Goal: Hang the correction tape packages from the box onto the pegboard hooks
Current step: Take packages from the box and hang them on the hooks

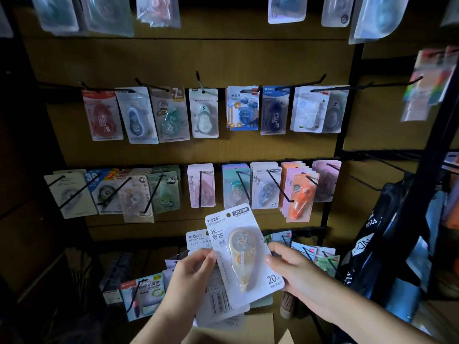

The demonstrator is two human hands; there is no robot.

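Left hand [196, 271]: pinches the stack of packages [218, 294].
Right hand [293, 269]: grips the top package [242, 254].
Advice: line its hole up with the matching T-9267 hook [278, 187].

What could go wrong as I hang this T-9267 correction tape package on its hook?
The left hand holds several packages behind the front T-9267 package, so extras may slip as the right hand pulls it away. The matching T-9267 hook sits between crowded neighbours, so the package may snag them. Its small hang hole could miss the hook tip in this dim light.
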